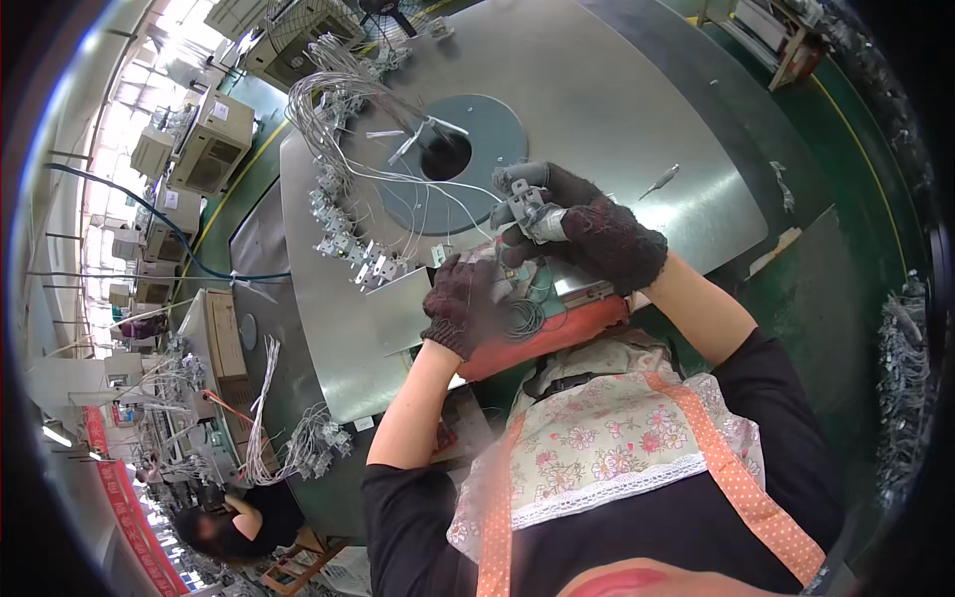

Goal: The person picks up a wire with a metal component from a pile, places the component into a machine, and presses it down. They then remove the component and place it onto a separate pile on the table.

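Both hands wear dark knitted gloves. My right hand is closed round a small metal bracket part with grey wrapping, held up above the table's near edge. Thin white wires run close by it from the hole in the table. Lower and to the left, my left hand has its fingers curled at the edge of a red-sided tray; what it grips, if anything, is hidden. A coil of thin dark wire lies in the tray, beside that hand.
On the metal table a grey disc surrounds a dark hole with wire bundles. Several metal brackets on wires curve along the left. A loose small part lies on the right. Another person sits far left.
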The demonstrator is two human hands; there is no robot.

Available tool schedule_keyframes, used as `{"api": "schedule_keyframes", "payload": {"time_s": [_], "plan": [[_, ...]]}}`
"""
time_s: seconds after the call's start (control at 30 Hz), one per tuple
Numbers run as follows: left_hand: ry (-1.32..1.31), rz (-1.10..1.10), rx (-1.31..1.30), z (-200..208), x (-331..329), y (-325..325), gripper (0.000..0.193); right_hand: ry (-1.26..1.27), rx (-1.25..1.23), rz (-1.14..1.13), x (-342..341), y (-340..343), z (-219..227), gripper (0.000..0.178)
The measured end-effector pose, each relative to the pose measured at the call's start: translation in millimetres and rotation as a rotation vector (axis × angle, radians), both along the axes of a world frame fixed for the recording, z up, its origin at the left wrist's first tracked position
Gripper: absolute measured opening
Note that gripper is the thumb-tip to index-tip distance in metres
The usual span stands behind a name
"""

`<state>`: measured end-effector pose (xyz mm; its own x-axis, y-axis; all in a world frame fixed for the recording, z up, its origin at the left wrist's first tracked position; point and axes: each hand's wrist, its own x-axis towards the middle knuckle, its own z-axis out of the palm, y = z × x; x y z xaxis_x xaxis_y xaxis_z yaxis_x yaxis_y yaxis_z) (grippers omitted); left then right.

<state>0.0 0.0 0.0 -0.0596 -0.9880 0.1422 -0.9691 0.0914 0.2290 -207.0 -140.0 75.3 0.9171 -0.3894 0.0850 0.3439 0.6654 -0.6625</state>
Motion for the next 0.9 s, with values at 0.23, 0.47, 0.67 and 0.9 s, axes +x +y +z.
{"api": "schedule_keyframes", "payload": {"time_s": [0.23,0.47,0.67,0.9], "plan": [[-0.069,0.034,-0.071,-6,2,6,0.051,0.203,-0.099,-0.182,-5,-2,-7,0.057],[0.08,0.041,-0.149,-6,7,5,0.055,-0.387,0.527,0.213,6,-19,-42,0.074],[0.373,0.205,0.041,13,8,-16,0.046,-0.233,0.343,0.132,10,-11,-57,0.072],[0.359,0.259,0.282,40,57,-63,0.045,0.206,-0.363,-0.011,27,-4,-39,0.052]]}}
